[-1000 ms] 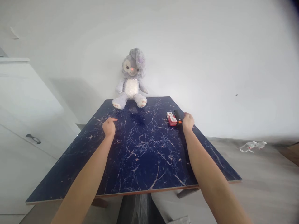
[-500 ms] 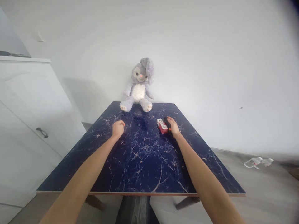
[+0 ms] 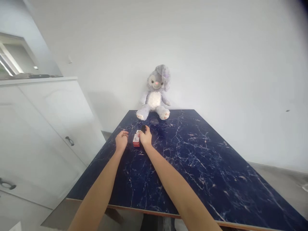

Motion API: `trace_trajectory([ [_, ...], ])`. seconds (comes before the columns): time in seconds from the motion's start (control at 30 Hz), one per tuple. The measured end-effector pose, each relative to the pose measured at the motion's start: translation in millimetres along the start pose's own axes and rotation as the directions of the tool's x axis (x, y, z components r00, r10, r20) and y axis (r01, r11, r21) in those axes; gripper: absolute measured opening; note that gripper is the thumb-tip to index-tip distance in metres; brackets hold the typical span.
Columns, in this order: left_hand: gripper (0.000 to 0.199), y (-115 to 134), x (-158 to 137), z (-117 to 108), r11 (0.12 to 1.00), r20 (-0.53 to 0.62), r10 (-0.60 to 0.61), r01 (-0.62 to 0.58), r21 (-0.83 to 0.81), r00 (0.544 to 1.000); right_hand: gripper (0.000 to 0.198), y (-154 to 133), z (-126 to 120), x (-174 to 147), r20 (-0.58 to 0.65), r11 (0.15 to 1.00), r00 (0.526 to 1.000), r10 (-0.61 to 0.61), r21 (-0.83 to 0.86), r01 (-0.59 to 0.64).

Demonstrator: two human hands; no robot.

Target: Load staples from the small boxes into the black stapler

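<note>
A small red-and-white box (image 3: 136,139) stands on the dark blue table between my two hands, towards its left side. Right up against it is a black object (image 3: 143,129), mostly covered by my fingers, so its kind does not show. My right hand (image 3: 146,138) grips the black object from the right, with the thumb reaching onto the box's edge. Left of the box, my left hand (image 3: 121,140) rests near the tabletop with its fingers curled in. A narrow gap separates it from the box, and nothing shows in its grasp.
A grey plush toy (image 3: 155,93) sits at the table's far edge against the white wall. The blue marbled table (image 3: 192,166) stretches out to the right. A white cabinet (image 3: 55,128) with dark handles stands along the left.
My right hand has carried the box and the black object leftward, close to my left hand. My left hand's fingers have loosened slightly. The view has turned to the right.
</note>
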State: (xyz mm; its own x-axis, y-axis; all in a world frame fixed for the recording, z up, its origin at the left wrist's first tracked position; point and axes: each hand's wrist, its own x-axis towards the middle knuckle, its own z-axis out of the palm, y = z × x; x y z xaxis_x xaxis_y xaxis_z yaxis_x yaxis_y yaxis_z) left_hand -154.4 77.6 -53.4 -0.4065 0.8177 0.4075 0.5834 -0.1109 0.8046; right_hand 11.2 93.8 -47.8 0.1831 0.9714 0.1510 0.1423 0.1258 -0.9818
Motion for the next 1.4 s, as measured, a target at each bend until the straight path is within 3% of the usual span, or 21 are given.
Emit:
trace_trajectory([
  [0.1, 0.027, 3.7, 1.3, -3.3, 0.999, 0.01, 0.027, -0.027, 0.041, 1.0, 0.068, -1.6, 13.5, -2.9, -0.018, 0.991, 0.996, -0.083, -0.105, 0.081],
  [0.2, 0.032, 12.0, -0.7, -7.8, 0.994, 0.089, 0.089, -0.093, 0.048, 0.992, 0.063, 0.0, -1.1, 6.7, 0.019, 0.977, 0.992, -0.127, -0.172, 0.128],
  [0.3, 0.04, 21.5, -7.5, -7.9, 0.972, 0.263, 0.209, -0.23, 0.049, 0.942, 0.048, 4.0, -23.2, 19.5, 0.055, 0.976, 0.993, -0.103, -0.189, 0.112],
  [0.4, 0.052, 28.0, -15.5, -2.9, 0.943, 0.39, 0.265, -0.322, 0.088, 0.882, 0.049, 8.3, -35.7, 25.5, 0.108, 0.971, 0.987, -0.122, -0.194, 0.141],
  [0.47, 0.055, 30.2, -18.8, 0.9, 0.935, 0.423, 0.259, -0.335, 0.116, 0.868, 0.051, 9.5, -37.3, 25.7, 0.13, 0.969, 0.982, -0.14, -0.185, 0.163],
  [0.6, 0.057, 33.3, -20.6, 3.1, 0.922, 0.388, 0.261, -0.347, 0.172, 0.884, 0.054, 7.7, -34.4, 23.9, 0.211, 0.977, 0.969, -0.126, -0.144, 0.159],
  [0.7, 0.055, 36.6, -21.9, 1.2, 0.893, 0.39, 0.317, -0.411, 0.185, 0.864, 0.052, 4.5, -33.7, 23.0, 0.231, 0.968, 0.964, -0.135, -0.176, 0.178],
  [0.9, 0.062, 39.3, -23.9, -1.8, 0.904, 0.365, 0.329, -0.402, 0.145, 0.871, 0.052, 4.5, -44.0, 25.7, 0.036, 0.982, 0.993, -0.114, -0.148, 0.118],
  [1.0, 0.061, 35.3, -21.8, -2.8, 0.894, 0.387, 0.319, -0.41, 0.179, 0.865, 0.054, 9.3, -53.1, 31.9, -0.03, 0.994, 0.996, -0.089, -0.072, 0.087],
  [1.1, 0.055, 31.5, -19.8, -4.0, 0.862, 0.426, 0.326, -0.45, 0.232, 0.844, 0.061, 12.6, -60.9, 36.1, -0.026, 0.998, 0.998, -0.054, 0.015, 0.055],
  [1.23, 0.051, 32.8, -20.2, -5.7, 0.839, 0.369, 0.343, -0.458, 0.294, 0.864, 0.067, 12.0, -63.8, 35.0, 0.029, 0.999, 0.999, -0.031, 0.042, 0.03],
  [1.4, 0.056, 36.5, -21.2, -10.7, 0.926, 0.471, 0.243, -0.347, 0.147, 0.848, 0.061, 12.7, -59.4, 37.6, 0.08, 0.957, 0.996, -0.041, 0.29, 0.016],
])
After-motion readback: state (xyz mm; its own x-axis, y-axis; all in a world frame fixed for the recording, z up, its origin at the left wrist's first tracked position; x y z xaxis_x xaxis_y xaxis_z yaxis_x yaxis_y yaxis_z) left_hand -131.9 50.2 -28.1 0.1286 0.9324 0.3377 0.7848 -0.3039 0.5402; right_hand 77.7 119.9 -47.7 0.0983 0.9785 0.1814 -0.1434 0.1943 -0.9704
